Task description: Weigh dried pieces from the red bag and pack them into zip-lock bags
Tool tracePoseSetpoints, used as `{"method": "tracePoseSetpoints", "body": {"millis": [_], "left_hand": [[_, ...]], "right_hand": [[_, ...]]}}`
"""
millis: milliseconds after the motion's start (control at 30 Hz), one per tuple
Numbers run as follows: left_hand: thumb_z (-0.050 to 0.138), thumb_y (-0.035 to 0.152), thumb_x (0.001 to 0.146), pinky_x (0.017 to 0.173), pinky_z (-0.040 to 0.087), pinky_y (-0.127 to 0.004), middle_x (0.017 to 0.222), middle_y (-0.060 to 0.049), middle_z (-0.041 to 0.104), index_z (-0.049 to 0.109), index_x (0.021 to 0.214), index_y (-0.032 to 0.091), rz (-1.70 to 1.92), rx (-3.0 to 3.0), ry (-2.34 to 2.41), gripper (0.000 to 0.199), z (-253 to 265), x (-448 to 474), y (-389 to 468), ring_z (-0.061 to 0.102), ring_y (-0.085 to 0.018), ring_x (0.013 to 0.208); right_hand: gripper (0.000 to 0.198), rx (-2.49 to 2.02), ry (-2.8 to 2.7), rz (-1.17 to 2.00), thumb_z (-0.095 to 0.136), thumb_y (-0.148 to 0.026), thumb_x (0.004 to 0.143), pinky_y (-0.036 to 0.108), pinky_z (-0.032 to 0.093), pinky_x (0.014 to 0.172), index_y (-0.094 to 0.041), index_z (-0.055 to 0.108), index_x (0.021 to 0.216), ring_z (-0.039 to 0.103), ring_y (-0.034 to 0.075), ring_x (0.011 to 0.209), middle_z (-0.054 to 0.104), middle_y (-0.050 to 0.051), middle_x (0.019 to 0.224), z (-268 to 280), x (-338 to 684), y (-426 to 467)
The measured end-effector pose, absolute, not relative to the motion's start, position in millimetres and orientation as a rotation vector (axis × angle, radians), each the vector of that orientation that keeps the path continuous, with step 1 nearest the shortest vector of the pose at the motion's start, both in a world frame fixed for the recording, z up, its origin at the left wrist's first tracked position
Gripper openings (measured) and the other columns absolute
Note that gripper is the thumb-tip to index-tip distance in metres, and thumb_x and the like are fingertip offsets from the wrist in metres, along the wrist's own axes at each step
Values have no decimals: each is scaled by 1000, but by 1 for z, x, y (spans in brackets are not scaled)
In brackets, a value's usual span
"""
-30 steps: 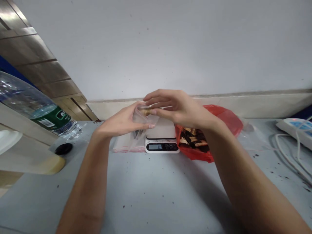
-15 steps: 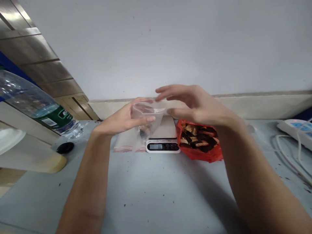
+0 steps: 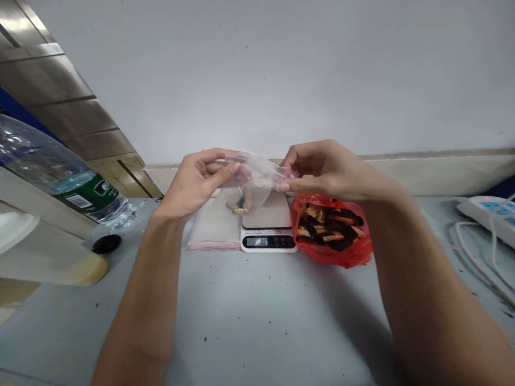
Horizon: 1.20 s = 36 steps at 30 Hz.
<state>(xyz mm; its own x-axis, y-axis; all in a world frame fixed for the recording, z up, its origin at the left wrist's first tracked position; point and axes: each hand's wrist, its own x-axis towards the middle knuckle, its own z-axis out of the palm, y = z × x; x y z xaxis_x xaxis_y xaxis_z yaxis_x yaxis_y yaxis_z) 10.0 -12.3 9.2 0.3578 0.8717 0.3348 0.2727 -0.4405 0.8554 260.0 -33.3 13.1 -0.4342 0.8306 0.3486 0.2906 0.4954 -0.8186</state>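
Note:
A clear plastic zip bag (image 3: 261,179) hangs between my hands above a small kitchen scale (image 3: 267,217). My left hand (image 3: 205,174) pinches the bag's upper left edge, and my right hand (image 3: 317,169) grips its upper right corner. A few pale and dark dried pieces (image 3: 241,205) show in the bottom of the bag. The scale's display reads 0.0. Just right of the scale sits an open red plastic bag (image 3: 341,254), filled with dark and tan dried slices (image 3: 332,228). A stack of clear zip bags (image 3: 213,228) lies left of the scale.
At the left is a tilted water bottle (image 3: 84,185) with a green label, beside a pale container (image 3: 48,257) and a black cap (image 3: 107,244). A white power strip (image 3: 488,212) with cables (image 3: 475,262) lies at the right. A wall (image 3: 261,80) rises behind the table.
My right hand has closed on the zip bag's right corner. The bag's mouth, wide before, is now drawn flatter between both hands. My left hand has shifted slightly and pinches the edge.

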Motion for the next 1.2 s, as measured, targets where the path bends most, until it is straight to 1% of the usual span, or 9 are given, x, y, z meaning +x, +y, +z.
{"method": "tracePoseSetpoints", "body": {"millis": [133, 300, 400, 500, 600, 733, 833, 1033, 1200], "left_hand": [[89, 57, 75, 99, 63, -41, 103, -7, 84, 70, 131, 23, 1025, 1907, 1000, 69, 10, 11, -13, 79, -28, 106], [93, 44, 71, 97, 64, -42, 94, -6, 83, 75, 115, 21, 807, 1933, 1055, 53, 15, 7, -14, 80, -30, 104], [94, 41, 69, 97, 64, -40, 101, -6, 84, 76, 111, 21, 818, 1948, 1058, 49, 18, 4, -15, 79, -30, 106], [92, 45, 72, 98, 63, -40, 101, -6, 83, 76, 106, 20, 892, 1927, 1027, 45, 16, 6, -16, 79, -29, 107], [94, 51, 68, 100, 63, -41, 103, -6, 83, 75, 107, 21, 1015, 1872, 989, 53, 13, 12, -15, 78, -29, 108], [99, 49, 60, 100, 63, -41, 102, -6, 83, 74, 106, 20, 1014, 1852, 965, 60, 12, 16, -13, 78, -29, 108], [100, 40, 57, 97, 65, -39, 92, -5, 82, 74, 99, 18, 1002, 1829, 1010, 54, 14, 15, -13, 80, -28, 101], [97, 32, 62, 91, 66, -38, 90, -5, 83, 78, 103, 19, 835, 1852, 925, 47, 17, 7, -14, 81, -26, 95], [89, 58, 77, 86, 66, -33, 101, -9, 83, 81, 97, 18, 1025, 1916, 888, 45, 14, 15, -15, 79, -26, 99]], "right_hand": [[48, -928, -1782, 847, 95, -53, 66, 33, 50, 59, -25, 57, 64, 59, 16, 64, 65, -1, 68, 15, 260, -40], [31, -969, -1658, 713, 93, -37, 70, 40, 59, 71, -25, 65, 76, 68, 22, 78, 69, 2, 81, 17, 264, -43], [24, -981, -1582, 686, 89, -30, 72, 39, 60, 77, -25, 70, 87, 71, 22, 86, 71, 1, 84, 14, 270, -38], [29, -989, -1621, 747, 87, -30, 73, 38, 60, 79, -25, 74, 99, 73, 23, 92, 74, 2, 91, 11, 272, -33], [45, -1002, -1739, 849, 91, -35, 72, 39, 61, 80, -26, 76, 114, 73, 26, 96, 77, 3, 97, 9, 272, -31], [32, -992, -1834, 963, 89, -50, 77, 38, 60, 72, -22, 78, 88, 71, 24, 83, 76, 4, 85, 9, 268, -33], [36, -1014, -1735, 876, 88, -53, 79, 36, 61, 74, -21, 74, 71, 70, 21, 79, 75, 4, 80, 10, 262, -34], [35, -941, -1458, 647, 80, -52, 90, 33, 59, 70, -21, 72, 75, 69, 18, 77, 70, 3, 81, 6, 259, -28], [43, -933, -1659, 725, 85, -61, 81, 33, 57, 66, -21, 74, 73, 67, 19, 72, 70, 4, 76, 8, 261, -34]]}}
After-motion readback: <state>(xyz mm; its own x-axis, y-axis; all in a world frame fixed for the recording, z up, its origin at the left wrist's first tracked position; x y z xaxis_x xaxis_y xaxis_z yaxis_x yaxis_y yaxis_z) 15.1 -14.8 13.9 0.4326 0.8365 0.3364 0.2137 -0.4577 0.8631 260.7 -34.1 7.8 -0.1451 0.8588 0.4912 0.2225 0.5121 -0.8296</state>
